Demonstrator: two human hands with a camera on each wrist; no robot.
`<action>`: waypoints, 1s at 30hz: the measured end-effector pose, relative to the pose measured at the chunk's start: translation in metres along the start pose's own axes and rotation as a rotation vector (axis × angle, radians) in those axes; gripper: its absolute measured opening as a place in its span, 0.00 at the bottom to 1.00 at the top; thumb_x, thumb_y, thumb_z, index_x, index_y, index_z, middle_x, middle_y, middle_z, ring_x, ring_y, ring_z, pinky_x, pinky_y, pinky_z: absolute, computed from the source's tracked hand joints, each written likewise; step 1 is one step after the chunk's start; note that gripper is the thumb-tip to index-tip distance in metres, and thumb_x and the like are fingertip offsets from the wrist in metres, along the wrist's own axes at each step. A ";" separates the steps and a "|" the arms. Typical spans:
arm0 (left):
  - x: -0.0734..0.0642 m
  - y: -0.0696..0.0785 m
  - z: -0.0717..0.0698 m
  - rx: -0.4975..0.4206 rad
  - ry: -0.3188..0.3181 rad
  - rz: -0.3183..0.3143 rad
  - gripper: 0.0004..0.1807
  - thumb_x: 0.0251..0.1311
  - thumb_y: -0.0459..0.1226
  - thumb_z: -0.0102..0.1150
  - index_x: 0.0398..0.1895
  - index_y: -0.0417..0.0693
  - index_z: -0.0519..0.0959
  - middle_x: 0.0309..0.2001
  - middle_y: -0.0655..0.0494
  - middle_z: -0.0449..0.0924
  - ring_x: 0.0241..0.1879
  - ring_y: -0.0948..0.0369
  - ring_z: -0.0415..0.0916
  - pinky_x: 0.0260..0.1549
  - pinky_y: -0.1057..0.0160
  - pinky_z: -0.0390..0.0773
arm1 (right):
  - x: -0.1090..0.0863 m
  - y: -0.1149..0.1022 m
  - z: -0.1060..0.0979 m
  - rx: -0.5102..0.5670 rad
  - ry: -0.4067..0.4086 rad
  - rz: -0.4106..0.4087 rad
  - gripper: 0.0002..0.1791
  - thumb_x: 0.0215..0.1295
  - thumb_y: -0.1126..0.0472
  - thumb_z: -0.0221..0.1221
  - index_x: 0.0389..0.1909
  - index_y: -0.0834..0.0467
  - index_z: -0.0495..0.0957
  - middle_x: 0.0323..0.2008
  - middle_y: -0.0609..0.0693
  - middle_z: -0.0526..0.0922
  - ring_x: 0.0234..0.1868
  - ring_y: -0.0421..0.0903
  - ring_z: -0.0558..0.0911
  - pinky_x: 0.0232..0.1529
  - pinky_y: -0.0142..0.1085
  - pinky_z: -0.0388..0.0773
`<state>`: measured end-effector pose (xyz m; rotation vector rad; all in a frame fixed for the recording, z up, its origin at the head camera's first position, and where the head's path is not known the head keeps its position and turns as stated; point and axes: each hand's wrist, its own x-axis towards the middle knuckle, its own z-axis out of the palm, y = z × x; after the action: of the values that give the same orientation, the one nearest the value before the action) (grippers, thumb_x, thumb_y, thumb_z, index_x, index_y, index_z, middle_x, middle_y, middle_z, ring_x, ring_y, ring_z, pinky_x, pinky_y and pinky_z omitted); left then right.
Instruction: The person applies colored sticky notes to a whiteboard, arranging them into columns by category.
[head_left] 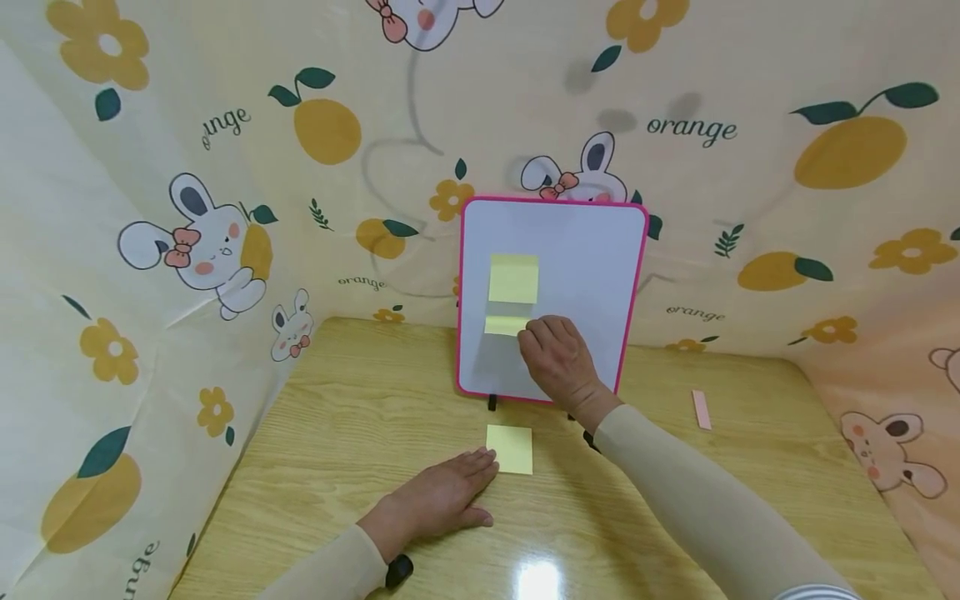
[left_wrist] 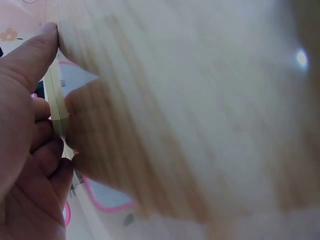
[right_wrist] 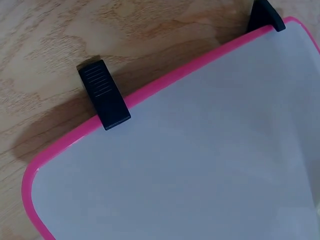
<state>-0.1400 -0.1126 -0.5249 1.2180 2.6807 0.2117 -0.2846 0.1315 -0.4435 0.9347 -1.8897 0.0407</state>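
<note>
A white board (head_left: 570, 267) with a pink rim stands upright at the table's back. An upper yellow sticky note (head_left: 513, 279) is on its face. Below it, a second yellow sticky note (head_left: 504, 325) looks narrow, as if tilted out from the board, with a shadow underneath. My right hand (head_left: 558, 358) pinches this lower note at its right end with curled fingers; the fingertips are hidden. A third yellow sticky note (head_left: 513, 450) lies on the table before the board. My left hand (head_left: 438, 500) lies flat, fingertips touching that note's left edge.
Black clips (right_wrist: 104, 95) hold the board's lower rim. A pink strip (head_left: 701, 409) lies on the wooden table (head_left: 360, 400) to the right. A patterned cloth (head_left: 750, 183) with oranges and rabbits hangs around the table.
</note>
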 end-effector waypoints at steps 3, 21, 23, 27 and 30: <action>0.000 -0.001 0.001 0.011 0.002 -0.002 0.42 0.78 0.60 0.49 0.81 0.41 0.63 0.83 0.48 0.59 0.83 0.54 0.56 0.82 0.58 0.59 | 0.001 0.000 0.001 -0.009 -0.018 0.009 0.12 0.75 0.70 0.52 0.28 0.61 0.69 0.29 0.55 0.77 0.36 0.55 0.80 0.41 0.44 0.83; -0.002 0.001 0.000 -0.017 0.020 0.002 0.41 0.77 0.59 0.50 0.81 0.41 0.64 0.82 0.47 0.60 0.82 0.53 0.57 0.81 0.57 0.61 | -0.009 0.001 0.007 0.000 -0.126 0.054 0.10 0.70 0.68 0.61 0.30 0.61 0.70 0.32 0.55 0.78 0.38 0.55 0.81 0.45 0.45 0.83; -0.002 0.001 0.000 -0.017 0.018 0.000 0.41 0.77 0.59 0.50 0.81 0.41 0.64 0.82 0.48 0.60 0.82 0.53 0.57 0.81 0.57 0.61 | -0.010 0.001 0.007 0.007 -0.140 0.058 0.09 0.69 0.67 0.63 0.31 0.61 0.71 0.33 0.55 0.79 0.39 0.55 0.82 0.46 0.46 0.84; -0.002 0.001 -0.001 -0.028 0.010 -0.009 0.41 0.78 0.59 0.50 0.81 0.41 0.63 0.82 0.48 0.60 0.82 0.54 0.57 0.81 0.57 0.60 | -0.014 -0.001 0.009 0.010 -0.191 0.067 0.09 0.70 0.66 0.63 0.33 0.61 0.72 0.35 0.55 0.80 0.42 0.55 0.83 0.49 0.46 0.85; -0.002 0.001 -0.002 -0.026 0.010 -0.011 0.41 0.77 0.59 0.51 0.81 0.41 0.64 0.82 0.48 0.60 0.82 0.54 0.57 0.81 0.58 0.61 | -0.017 -0.003 0.011 0.013 -0.241 0.077 0.08 0.71 0.66 0.63 0.35 0.61 0.73 0.37 0.54 0.81 0.44 0.55 0.82 0.52 0.46 0.85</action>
<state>-0.1386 -0.1139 -0.5230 1.1976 2.6838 0.2516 -0.2874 0.1351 -0.4631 0.9081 -2.1500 -0.0149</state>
